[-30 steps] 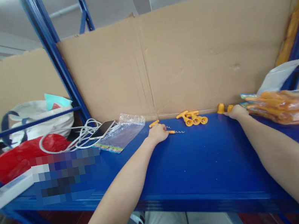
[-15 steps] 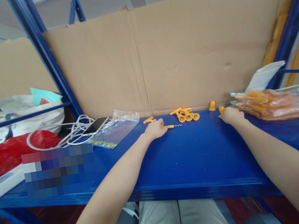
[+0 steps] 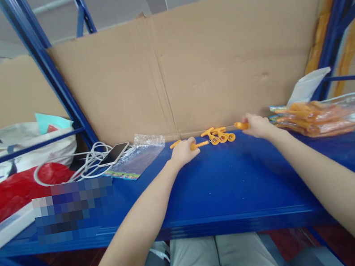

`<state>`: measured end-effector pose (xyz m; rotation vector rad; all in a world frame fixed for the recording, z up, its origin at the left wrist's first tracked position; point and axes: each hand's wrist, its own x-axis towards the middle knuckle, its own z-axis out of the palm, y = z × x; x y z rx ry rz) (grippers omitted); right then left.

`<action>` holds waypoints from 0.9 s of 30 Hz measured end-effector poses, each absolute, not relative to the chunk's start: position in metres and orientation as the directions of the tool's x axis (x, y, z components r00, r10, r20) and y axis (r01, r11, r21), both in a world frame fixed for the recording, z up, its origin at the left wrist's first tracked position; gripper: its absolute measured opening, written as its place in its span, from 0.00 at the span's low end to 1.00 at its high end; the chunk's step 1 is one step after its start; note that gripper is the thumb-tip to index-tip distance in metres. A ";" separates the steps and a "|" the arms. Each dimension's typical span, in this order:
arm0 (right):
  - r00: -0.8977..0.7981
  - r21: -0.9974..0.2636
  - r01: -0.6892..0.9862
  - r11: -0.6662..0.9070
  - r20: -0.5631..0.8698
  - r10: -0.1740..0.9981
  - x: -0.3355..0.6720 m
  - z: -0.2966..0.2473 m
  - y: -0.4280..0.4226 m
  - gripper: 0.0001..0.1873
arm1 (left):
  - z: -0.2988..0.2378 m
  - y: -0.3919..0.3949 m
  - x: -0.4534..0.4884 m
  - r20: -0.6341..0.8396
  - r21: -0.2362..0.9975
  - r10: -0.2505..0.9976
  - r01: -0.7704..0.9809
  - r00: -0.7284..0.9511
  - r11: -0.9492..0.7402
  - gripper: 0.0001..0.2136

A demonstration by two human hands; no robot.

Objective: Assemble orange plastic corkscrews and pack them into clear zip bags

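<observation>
My left hand [image 3: 183, 151] is closed round an orange corkscrew piece [image 3: 200, 144] whose handle and metal spiral stick out on either side, held just above the blue shelf [image 3: 227, 188]. My right hand [image 3: 256, 125] grips a small orange cap [image 3: 240, 125] that pokes out to the left of its fingers. Between the two hands a small cluster of orange T-shaped parts [image 3: 219, 135] lies against the cardboard back wall [image 3: 207, 64].
A clear plastic bag [image 3: 139, 156], a phone [image 3: 113, 154] and white cables [image 3: 83, 162] lie to the left. Further left are a red bag [image 3: 10, 190] and a white tote [image 3: 29, 144]. A bagged heap of orange parts [image 3: 317, 116] lies at the right. Blue rack uprights [image 3: 49, 77] frame the shelf.
My right hand has picked up an orange cap and moved left toward the parts cluster. My left hand has lifted its corkscrew piece slightly. The camera shifted a little.
</observation>
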<state>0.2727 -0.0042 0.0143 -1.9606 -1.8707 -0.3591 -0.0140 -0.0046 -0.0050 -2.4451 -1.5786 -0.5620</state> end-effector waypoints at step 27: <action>-0.393 0.008 0.903 0.430 0.422 0.817 0.237 -0.002 0.001 0.16 | -0.006 -0.001 -0.017 0.454 0.065 0.807 0.889 0.378 -0.453 0.14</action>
